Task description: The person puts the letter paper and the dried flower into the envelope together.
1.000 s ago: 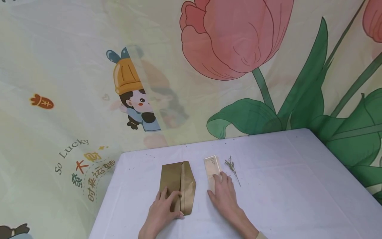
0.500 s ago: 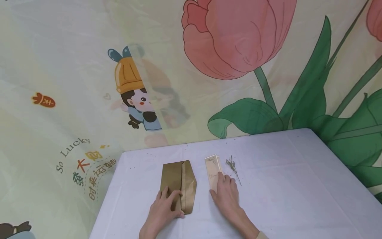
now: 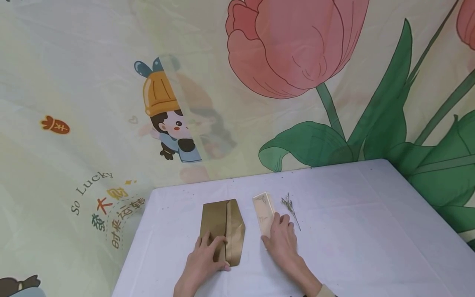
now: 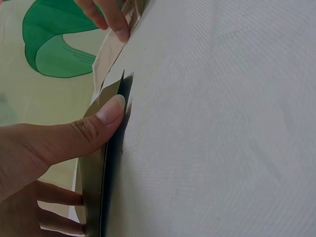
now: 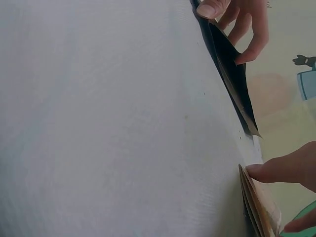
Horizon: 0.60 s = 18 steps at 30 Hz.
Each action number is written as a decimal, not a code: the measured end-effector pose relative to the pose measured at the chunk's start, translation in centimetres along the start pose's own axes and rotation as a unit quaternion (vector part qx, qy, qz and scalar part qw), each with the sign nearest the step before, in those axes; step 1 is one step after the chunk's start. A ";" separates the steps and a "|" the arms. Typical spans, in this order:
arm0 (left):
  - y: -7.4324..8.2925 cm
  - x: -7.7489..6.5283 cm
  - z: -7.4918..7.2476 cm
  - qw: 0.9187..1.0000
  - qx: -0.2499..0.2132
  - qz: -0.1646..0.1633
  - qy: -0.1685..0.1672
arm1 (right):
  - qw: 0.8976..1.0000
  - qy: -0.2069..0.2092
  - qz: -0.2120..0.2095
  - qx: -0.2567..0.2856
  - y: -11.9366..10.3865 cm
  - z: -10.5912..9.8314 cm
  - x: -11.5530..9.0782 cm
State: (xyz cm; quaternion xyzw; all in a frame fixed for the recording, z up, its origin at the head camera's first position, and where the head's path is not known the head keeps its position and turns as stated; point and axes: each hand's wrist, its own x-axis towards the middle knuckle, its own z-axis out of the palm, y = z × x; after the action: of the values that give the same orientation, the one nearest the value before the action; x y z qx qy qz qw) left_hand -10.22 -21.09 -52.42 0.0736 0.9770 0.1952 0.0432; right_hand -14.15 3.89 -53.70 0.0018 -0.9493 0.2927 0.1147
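Note:
A gold envelope lies on the left part of the table, its pointed flap unfolded to the right. My left hand grips the envelope's near end, with the thumb at the edge and the fingers over the top. In the right wrist view the envelope's dark mouth stands parted. To the right, my right hand holds a cream folded card between thumb and fingers. Several layers show along the card's edge in the right wrist view. The hand covers the card's near end.
A small dried flower sprig lies just right of the card. The table has a white cloth with tiny dark crumbs near its far edge. Behind it hangs a printed curtain with a tulip and a cartoon figure.
My right hand has shifted slightly to the right, and the card's far end now tilts a little further left. The left hand stays on the envelope.

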 end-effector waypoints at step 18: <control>0.1 -0.1 -0.3 1.000 -0.013 -0.004 -0.005 | 0.985 -0.062 0.074 0.146 0.4 -1.2 0.6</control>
State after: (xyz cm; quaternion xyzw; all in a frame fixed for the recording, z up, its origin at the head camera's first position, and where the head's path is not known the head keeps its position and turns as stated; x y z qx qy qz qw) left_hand -10.10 -21.13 -52.12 0.0704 0.9744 0.2077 0.0501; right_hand -14.53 4.95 -52.78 -0.0339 -0.8992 0.4351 0.0323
